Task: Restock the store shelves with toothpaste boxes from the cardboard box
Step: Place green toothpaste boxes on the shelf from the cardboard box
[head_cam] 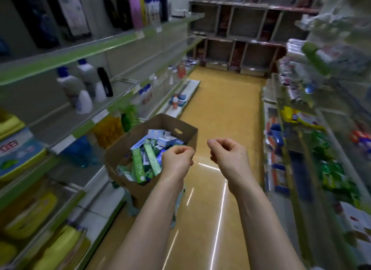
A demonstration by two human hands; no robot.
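Both arms stretched out: my left hand point(176, 159) hovers over the cardboard box point(160, 123) right edge, right hand point(226, 155) beside it, both curled up empty.

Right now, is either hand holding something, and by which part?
Nothing is held. The left hand and the right hand both have curled fingers with nothing in them. The toothpaste boxes lie in the cardboard box.

Brown cardboard box point(187, 130), green and blue-white toothpaste boxes point(153, 159), green-edged shelves point(80, 54), yellow floor point(220, 109).
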